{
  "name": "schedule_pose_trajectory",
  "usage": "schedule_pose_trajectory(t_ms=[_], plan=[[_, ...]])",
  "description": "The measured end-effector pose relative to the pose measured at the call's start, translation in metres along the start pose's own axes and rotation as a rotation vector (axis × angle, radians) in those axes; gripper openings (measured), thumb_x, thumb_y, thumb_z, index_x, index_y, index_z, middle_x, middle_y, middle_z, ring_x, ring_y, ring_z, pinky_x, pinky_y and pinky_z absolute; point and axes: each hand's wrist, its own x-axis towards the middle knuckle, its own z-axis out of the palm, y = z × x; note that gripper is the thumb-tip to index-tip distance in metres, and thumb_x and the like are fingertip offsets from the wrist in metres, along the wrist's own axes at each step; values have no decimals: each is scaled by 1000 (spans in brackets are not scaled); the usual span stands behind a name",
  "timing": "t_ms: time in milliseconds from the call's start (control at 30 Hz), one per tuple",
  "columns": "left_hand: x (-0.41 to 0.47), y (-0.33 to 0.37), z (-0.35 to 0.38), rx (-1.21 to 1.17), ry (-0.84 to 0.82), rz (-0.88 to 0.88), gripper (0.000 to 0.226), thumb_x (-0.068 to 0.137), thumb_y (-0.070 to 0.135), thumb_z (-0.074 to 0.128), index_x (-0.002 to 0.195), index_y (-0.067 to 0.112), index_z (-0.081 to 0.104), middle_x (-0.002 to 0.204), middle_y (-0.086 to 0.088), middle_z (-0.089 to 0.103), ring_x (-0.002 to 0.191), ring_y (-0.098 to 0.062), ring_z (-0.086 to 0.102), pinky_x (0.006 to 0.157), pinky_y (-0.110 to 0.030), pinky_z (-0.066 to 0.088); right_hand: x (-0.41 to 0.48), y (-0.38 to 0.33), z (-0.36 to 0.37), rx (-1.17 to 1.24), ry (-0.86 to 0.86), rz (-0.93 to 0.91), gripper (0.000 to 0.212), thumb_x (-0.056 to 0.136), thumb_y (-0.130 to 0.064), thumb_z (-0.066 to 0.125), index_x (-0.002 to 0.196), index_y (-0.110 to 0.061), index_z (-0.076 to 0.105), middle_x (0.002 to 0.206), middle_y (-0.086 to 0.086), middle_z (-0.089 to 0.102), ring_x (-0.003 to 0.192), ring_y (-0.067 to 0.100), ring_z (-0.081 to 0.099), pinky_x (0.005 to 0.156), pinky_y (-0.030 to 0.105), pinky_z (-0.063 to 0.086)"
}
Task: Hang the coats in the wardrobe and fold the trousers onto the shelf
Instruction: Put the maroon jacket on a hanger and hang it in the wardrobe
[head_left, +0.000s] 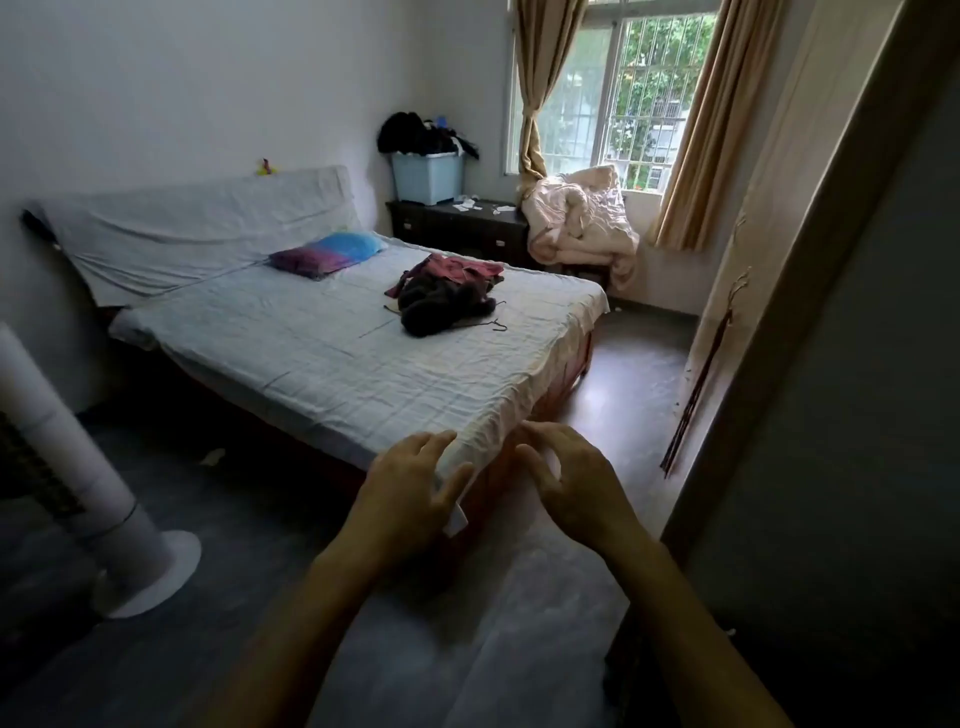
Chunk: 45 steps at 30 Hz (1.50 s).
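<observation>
A heap of clothes lies on the far right part of the bed (322, 364): a dark furry coat (441, 306) in front and a red garment (462, 270) behind it. Thin wire hangers (496, 325) lie beside the heap. My left hand (410, 488) and my right hand (571, 478) are raised in front of me near the bed's near corner, far from the clothes. Both hold nothing and their fingers are spread. A tall pale wardrobe door (769, 218) stands at the right.
A white tower fan (98, 499) stands on the floor at left. A dark dresser (457, 228) carries a blue bin (426, 176) stuffed with dark clothes. A pink quilt (582, 218) is piled on a chair under the window. Two pillows (327, 252) lie at the bed's head.
</observation>
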Motion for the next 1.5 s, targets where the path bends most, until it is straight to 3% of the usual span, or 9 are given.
schedule_pose_trajectory(t_ms=[133,233,567,933,1233,1333,1500], plan=[[27,-12,18,-12,21,9,66,84,58,34,136,19,48,136,-3,52,123,-19,48,105,-35,37,16,17,2,-23,14,46,37,95,-34,53,127,-18,57,127,-1,59,113,9,53,85,-4,26],[60,-18,35,-6,20,25,65,84,56,36,134,17,50,134,-5,54,121,-20,50,103,-34,37,39,41,8,-23,22,62,36,95,-33,53,127,-18,57,127,-1,59,112,9,53,82,-6,27],[227,-16,100,15,-20,28,57,86,49,39,131,17,53,131,-5,56,117,-19,52,98,-30,37,152,160,26,71,32,141,43,93,-42,45,126,-17,58,127,0,59,113,14,55,93,17,38],[359,-42,143,-26,-21,-49,55,86,48,42,129,16,54,129,-5,58,117,-19,53,98,-31,39,274,243,29,78,20,149,32,95,-28,54,122,-14,61,122,3,61,110,14,56,91,12,35],[465,-110,178,-141,-17,-79,48,92,44,46,131,18,53,133,-3,55,122,-17,49,103,-30,36,386,287,86,23,-67,136,39,93,-37,49,122,-14,61,122,3,62,111,14,56,95,19,40],[509,-136,180,-174,-6,-81,44,94,40,50,132,18,52,135,-3,53,124,-17,48,103,-30,35,435,292,101,1,-76,121,34,94,-32,53,122,-15,61,121,3,62,110,13,55,94,16,40],[584,-168,181,-195,-41,-77,45,95,42,47,134,20,49,137,-1,51,125,-15,46,105,-33,36,514,304,114,-48,-72,122,33,94,-30,55,125,-16,59,124,3,60,112,15,55,96,23,42]])
